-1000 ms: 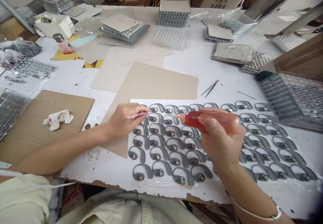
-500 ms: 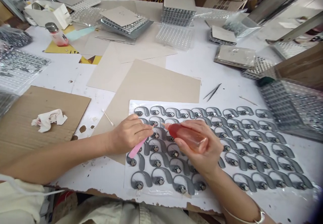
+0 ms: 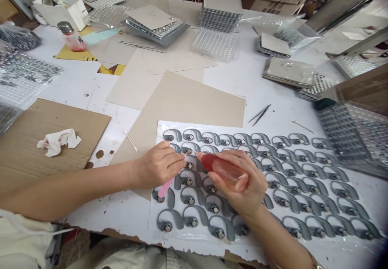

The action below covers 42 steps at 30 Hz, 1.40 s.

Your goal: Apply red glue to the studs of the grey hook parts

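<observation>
My left hand (image 3: 162,164) is closed around a thin tool with a flat pink handle (image 3: 166,188); its tip shows by my fingertips, and my fingers hide the rest. My right hand (image 3: 242,180) grips a small clear squeeze bottle (image 3: 230,174) of red liquid, tilted so its narrow nozzle points left. Tool tip and nozzle almost meet over a grey ear-hook earphone part (image 3: 188,147) in the second row. Several rows of such parts, each with a round metallic piece and fine wires, lie on a white sheet (image 3: 182,241) beneath both hands.
Black tweezers (image 3: 260,114) and a wooden stick (image 3: 303,126) lie beyond the sheet. A cotton swab (image 3: 131,141) is left of my left hand. Crumpled tissue (image 3: 60,141) rests on cardboard (image 3: 21,147). A capped bottle (image 3: 71,37) and stacked plastic trays (image 3: 220,14) stand farther back.
The whole view has shifted slightly. The pink handle has turned a little in my left hand, while both hands keep their grips over the same spot.
</observation>
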Each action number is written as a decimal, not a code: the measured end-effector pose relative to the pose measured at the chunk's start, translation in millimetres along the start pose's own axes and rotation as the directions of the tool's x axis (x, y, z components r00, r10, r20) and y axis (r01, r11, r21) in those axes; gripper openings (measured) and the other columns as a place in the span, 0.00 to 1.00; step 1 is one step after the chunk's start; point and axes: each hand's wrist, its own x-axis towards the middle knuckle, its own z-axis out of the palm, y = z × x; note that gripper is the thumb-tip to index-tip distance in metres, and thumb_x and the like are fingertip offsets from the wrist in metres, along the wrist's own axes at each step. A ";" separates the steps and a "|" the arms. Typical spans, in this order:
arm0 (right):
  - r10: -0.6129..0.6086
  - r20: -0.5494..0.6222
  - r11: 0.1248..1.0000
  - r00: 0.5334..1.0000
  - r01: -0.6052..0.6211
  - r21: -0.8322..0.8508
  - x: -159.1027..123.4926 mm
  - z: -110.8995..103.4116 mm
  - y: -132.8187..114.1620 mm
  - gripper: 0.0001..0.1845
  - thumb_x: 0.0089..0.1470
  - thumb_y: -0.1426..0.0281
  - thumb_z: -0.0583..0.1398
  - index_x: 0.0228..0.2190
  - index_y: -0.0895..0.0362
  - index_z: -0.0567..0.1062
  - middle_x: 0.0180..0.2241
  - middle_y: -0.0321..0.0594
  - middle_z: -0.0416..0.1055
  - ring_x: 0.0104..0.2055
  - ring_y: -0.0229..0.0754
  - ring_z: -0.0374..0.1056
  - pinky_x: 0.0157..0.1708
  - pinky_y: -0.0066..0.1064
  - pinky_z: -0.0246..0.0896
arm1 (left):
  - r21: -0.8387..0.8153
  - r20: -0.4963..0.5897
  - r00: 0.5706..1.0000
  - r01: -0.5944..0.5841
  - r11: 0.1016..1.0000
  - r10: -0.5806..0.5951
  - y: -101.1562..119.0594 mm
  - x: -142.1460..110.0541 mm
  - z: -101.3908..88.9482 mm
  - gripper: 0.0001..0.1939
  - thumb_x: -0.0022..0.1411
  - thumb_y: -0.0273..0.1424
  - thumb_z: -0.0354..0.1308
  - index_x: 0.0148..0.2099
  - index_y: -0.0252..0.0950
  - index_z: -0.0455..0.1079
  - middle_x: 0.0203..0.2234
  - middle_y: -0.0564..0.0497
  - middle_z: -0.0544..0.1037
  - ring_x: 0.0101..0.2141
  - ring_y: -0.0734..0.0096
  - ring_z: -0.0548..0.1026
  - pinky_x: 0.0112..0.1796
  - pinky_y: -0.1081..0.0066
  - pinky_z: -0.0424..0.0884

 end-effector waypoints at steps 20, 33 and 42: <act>0.034 0.015 0.999 0.999 -0.034 -0.007 0.7 3.5 -0.7 0.15 0.49 0.68 0.67 0.40 0.54 0.73 0.34 0.42 0.72 0.34 0.43 0.70 0.31 0.36 0.69 | -0.005 0.085 0.996 -0.009 1.000 0.009 3.2 1.0 -2.0 0.09 0.63 0.18 0.50 0.34 0.29 0.71 0.29 0.43 0.79 0.28 0.70 0.72 0.29 0.68 0.64; 0.013 0.012 1.000 1.000 -0.013 -0.011 2.0 5.0 -1.9 0.14 0.50 0.70 0.66 0.39 0.55 0.72 0.33 0.42 0.73 0.34 0.43 0.70 0.30 0.35 0.68 | 0.020 0.083 0.996 -0.013 1.000 0.011 5.3 2.3 0.5 0.09 0.62 0.18 0.51 0.32 0.29 0.70 0.29 0.43 0.78 0.28 0.70 0.71 0.30 0.68 0.62; 0.013 0.006 1.000 1.000 -0.013 0.008 1.7 5.9 0.0 0.14 0.50 0.70 0.66 0.40 0.55 0.73 0.33 0.41 0.72 0.34 0.42 0.70 0.31 0.34 0.68 | 0.021 0.075 0.997 -0.012 1.000 0.011 5.7 3.9 -0.6 0.10 0.63 0.18 0.50 0.31 0.29 0.70 0.27 0.44 0.78 0.27 0.70 0.71 0.29 0.68 0.62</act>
